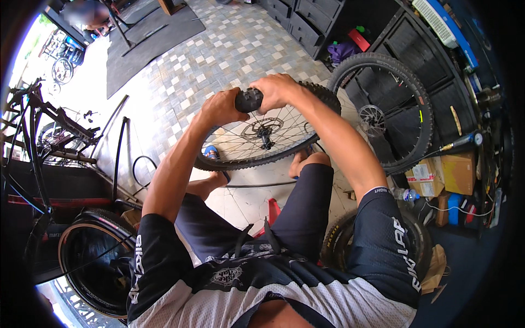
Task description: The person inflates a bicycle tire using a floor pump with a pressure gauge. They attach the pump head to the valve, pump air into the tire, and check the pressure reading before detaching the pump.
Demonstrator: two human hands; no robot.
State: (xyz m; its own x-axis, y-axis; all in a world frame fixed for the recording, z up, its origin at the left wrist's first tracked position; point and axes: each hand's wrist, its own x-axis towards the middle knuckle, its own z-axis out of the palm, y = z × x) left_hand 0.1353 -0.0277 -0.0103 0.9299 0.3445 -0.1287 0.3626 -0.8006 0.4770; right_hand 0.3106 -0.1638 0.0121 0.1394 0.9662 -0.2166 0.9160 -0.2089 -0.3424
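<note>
A bicycle wheel with a black knobby tyre, thin spokes and a disc brake rotor lies tilted in front of me, its near edge at my lower legs. On the far side of the tyre, my left hand is closed around it, thumb toward the tread. My right hand grips the same stretch from the right, fingers wrapped over. A short piece of tread shows between the two hands. The rim beneath the palms is hidden.
Another wheel leans on the dark cabinet at right, near cardboard boxes and a plastic bottle. A bike frame stands left. More tyres lie beside me; a black hose-like loop is on the floor. A person is far left.
</note>
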